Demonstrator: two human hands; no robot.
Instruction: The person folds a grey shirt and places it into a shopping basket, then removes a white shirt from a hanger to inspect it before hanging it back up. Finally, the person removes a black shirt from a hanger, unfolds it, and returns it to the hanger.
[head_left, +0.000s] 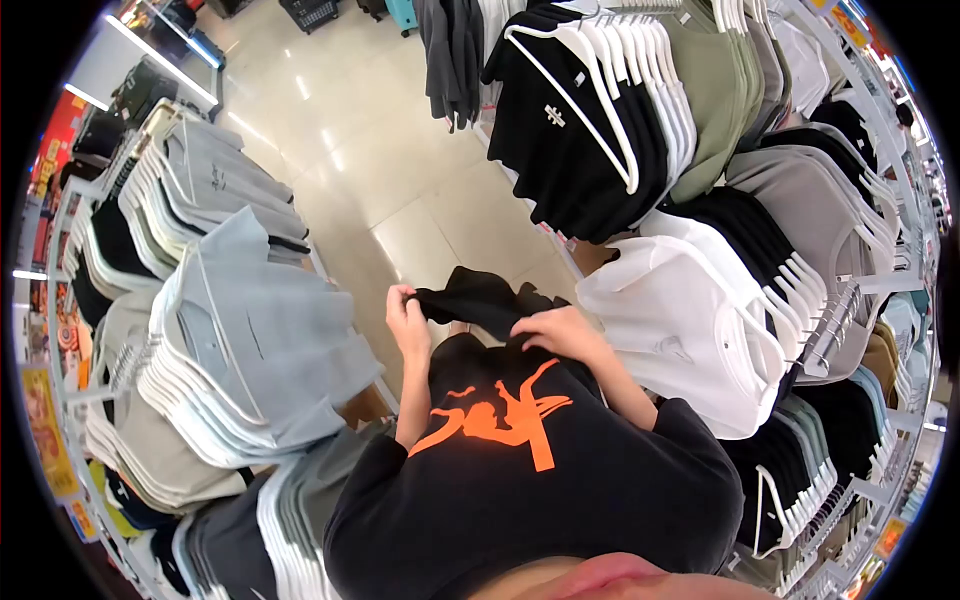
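A black cloth garment (487,300) is stretched between my hands in front of my body; its exact kind does not show. My left hand (407,322) pinches its left end, thumb and fingers closed on the fabric. My right hand (562,333) grips the right part, with its fingers bent over the cloth. Just below is the black T-shirt (540,500) I wear, with an orange print on its front. The lower edge of the held garment is hard to tell apart from this shirt.
Racks of hanging shirts flank me: light blue shirts (280,310) on the left, white shirts (680,330) and black shirts (560,130) on white hangers on the right. A tiled aisle floor (350,130) runs ahead. A dark basket (308,14) stands far off.
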